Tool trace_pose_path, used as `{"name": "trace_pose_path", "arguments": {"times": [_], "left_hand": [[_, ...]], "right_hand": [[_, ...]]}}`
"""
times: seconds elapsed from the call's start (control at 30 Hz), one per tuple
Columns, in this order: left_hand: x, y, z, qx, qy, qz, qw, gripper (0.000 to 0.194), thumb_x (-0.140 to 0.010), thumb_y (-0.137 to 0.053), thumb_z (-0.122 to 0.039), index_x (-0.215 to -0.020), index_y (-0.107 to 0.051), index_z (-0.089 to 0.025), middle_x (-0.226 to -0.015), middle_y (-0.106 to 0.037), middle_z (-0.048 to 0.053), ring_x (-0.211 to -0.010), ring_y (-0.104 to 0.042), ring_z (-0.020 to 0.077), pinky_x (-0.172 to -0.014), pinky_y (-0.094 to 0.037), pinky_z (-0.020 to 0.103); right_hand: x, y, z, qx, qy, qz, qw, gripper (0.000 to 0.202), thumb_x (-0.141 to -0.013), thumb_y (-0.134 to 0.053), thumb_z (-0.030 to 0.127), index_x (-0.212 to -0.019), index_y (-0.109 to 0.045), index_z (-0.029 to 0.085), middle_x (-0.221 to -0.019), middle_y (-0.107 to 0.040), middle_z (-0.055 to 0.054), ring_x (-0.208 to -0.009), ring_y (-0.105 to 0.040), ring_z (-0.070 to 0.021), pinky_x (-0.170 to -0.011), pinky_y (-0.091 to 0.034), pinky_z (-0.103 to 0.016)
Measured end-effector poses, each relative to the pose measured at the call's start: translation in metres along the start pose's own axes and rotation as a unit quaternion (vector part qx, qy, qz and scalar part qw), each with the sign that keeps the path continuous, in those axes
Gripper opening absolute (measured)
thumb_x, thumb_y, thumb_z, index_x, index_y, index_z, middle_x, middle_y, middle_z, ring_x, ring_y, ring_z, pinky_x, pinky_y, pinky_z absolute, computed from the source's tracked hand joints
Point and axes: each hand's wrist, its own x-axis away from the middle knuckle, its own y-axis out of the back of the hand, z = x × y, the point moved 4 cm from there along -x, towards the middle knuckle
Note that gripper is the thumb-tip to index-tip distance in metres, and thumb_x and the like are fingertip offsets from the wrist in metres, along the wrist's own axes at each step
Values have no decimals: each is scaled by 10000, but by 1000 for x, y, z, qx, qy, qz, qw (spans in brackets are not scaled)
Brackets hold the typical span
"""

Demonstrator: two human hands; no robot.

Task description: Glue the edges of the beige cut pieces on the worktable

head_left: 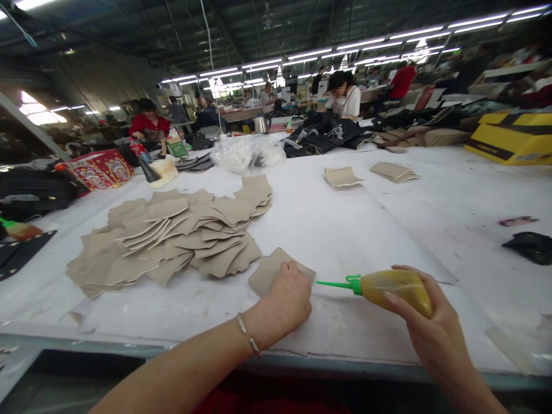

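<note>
My right hand (pixel 431 316) is wrapped round a soft bottle (pixel 394 289) of yellow-brown liquid with a green nozzle. The nozzle points left, its tip just right of a single beige piece (pixel 269 270) lying on the white table surface (pixel 345 230). My left hand (pixel 290 299), with a silver bracelet on the wrist, is on this piece, its fingers curled and pressed together at the right part; whether they pinch it is hidden. Left of that lies a large loose heap of similar beige pieces (pixel 172 236).
Two small beige stacks (pixel 342 176) (pixel 393 171) lie farther back. Behind are a clear plastic bag (pixel 248 154), dark fabric (pixel 323 135) and a yellow box (pixel 511 138). A black item (pixel 530 247) lies right, a red container (pixel 101 171) left. Several people work beyond.
</note>
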Motion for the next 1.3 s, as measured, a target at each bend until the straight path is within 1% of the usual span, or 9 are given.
{"name": "trace_pose_path", "arguments": {"times": [0.1,0.3,0.4,0.53,0.67,0.77,0.87,1.1,1.3], "left_hand": [[-1,-2,-2,-7,-21,-10,1000,357,-756,-514,-187,-1041,-632,-8,-1090,-580,238,-1043,-521,319,-850,-504,398],[1,-2,6,22,-34,4,999,324,-777,-431,-133,-1023,-631,-65,-1043,-619,197,-929,-618,278,-842,-525,398],[0,-1,5,27,-35,-2,999,336,-764,-432,-122,-1043,-611,-70,-1013,-639,186,-927,-636,294,-829,-533,414],[-2,-3,1,16,-42,-10,999,359,-750,-430,-93,-1069,-593,-72,-1019,-647,180,-928,-643,298,-797,-539,411],[-4,-5,6,9,-58,-17,998,350,-782,-403,-93,-1083,-582,-101,-1005,-660,154,-888,-652,278,-755,-533,386],[-6,-5,14,26,-87,-35,995,349,-843,-353,-109,-1090,-591,-173,-943,-688,107,-838,-660,245,-741,-517,352],[-8,-4,19,42,-109,-50,992,350,-851,-364,-118,-1075,-612,-221,-908,-705,71,-836,-667,226,-739,-500,319],[-15,-7,20,60,-108,-80,989,367,-829,-381,-119,-1092,-617,-218,-911,-703,57,-812,-666,218,-705,-487,305],[-18,-10,22,68,-113,-85,988,337,-833,-396,-141,-1059,-631,-227,-893,-702,50,-811,-665,220,-690,-471,303]], "right_hand": [[0,-1,6,5,-11,3,1000,625,-644,-761,568,-1139,-587,228,-1023,-633,-48,-838,-626,-228,-691,-529,-304],[-1,-5,16,37,41,10,998,628,-656,-756,563,-1163,-558,250,-1104,-600,-37,-923,-601,-227,-782,-514,-319],[-2,-5,16,53,49,15,997,649,-652,-755,578,-1177,-548,258,-1143,-585,-37,-958,-590,-241,-849,-490,-360],[-3,-4,17,58,55,10,997,660,-654,-752,584,-1183,-551,244,-1134,-578,-49,-958,-587,-252,-861,-486,-383],[-1,-4,19,67,74,15,995,652,-669,-747,581,-1188,-546,241,-1169,-573,-60,-993,-584,-264,-886,-485,-394],[1,-7,23,84,106,33,990,616,-701,-733,573,-1191,-541,253,-1173,-577,-56,-1029,-577,-261,-895,-484,-379],[2,-11,26,101,142,48,984,594,-732,-721,562,-1210,-529,266,-1170,-583,-50,-1042,-579,-250,-899,-483,-359],[-2,-25,40,139,245,84,956,535,-790,-708,481,-1232,-493,269,-1167,-590,-51,-1033,-593,-222,-886,-501,-329],[2,-27,55,181,321,105,924,463,-844,-660,421,-1236,-476,257,-1127,-594,-66,-982,-614,-209,-838,-524,-310]]}}
